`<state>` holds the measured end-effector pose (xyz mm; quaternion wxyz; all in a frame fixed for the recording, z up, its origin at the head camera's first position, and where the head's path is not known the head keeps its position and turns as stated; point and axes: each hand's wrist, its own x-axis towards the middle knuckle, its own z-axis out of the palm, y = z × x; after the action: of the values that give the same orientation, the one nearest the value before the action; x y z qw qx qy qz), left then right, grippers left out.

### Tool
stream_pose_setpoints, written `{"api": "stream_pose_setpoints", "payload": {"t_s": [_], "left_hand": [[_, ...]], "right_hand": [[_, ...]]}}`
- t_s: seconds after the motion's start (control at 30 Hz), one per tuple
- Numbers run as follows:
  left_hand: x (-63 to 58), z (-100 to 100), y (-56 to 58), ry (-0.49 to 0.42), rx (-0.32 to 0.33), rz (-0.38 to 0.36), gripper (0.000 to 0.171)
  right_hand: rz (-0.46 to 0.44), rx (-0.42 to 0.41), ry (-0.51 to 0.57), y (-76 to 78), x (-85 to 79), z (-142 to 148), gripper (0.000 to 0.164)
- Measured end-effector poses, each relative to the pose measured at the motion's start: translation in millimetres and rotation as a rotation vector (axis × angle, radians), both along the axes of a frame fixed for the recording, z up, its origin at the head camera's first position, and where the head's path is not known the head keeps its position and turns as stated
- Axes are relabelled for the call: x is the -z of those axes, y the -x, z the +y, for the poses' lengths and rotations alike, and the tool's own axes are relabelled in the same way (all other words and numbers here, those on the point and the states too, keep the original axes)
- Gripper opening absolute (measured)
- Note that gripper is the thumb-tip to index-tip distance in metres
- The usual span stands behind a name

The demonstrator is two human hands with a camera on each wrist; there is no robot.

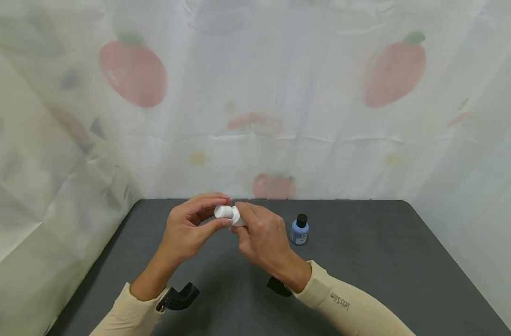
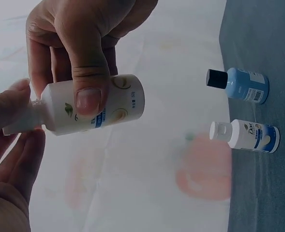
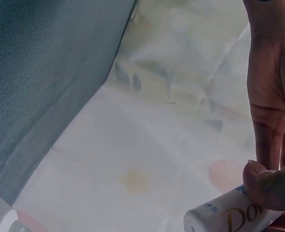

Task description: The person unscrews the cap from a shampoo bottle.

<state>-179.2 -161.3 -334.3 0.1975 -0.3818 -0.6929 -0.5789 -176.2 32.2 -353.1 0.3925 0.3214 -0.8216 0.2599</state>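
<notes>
While the left hand [image 1: 187, 229] pinches the white cap [image 1: 223, 212], the right hand [image 1: 265, 231] grips the small white plastic bottle [image 2: 115, 104] round its body, presumably bracing it; right of this hand stands a black-capped blue plastic bottle [image 1: 299, 232], near a blue-labelled white plastic bottle [image 2: 246, 133].

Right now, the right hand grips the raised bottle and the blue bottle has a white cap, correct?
One colour is wrong: the head view shows a black cap on the blue bottle. The right hand grips the raised bottle.
</notes>
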Motion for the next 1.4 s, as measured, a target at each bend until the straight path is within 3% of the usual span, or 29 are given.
{"api": "stream_pose_setpoints", "payload": {"t_s": [0.2,0.43,0.7,1.2,1.4], "left_hand": [[0.3,-3.3,1.6,0.016,0.033,0.026,0.043],[-5.2,-5.0,0.1,0.110,-0.029,0.031,0.039],[-11.9,-6.0,2.9,0.156,-0.057,0.088,0.040],[-17.5,-8.3,6.8,0.251,-0.157,0.071,0.034],[-15.6,-8.2,10.1,0.247,-0.195,0.135,0.039]], "right_hand": [[-0.002,0.003,0.007,1.7,-0.6,0.1,0.028],[-0.008,0.003,0.002,1.7,-0.3,0.2,0.024],[-0.024,0.002,0.007,2.5,-1.0,-1.0,0.026],[-0.094,0.015,0.023,4.8,-0.9,-3.4,0.029],[-0.086,0.012,0.021,5.8,-0.8,-3.5,0.028]]}}
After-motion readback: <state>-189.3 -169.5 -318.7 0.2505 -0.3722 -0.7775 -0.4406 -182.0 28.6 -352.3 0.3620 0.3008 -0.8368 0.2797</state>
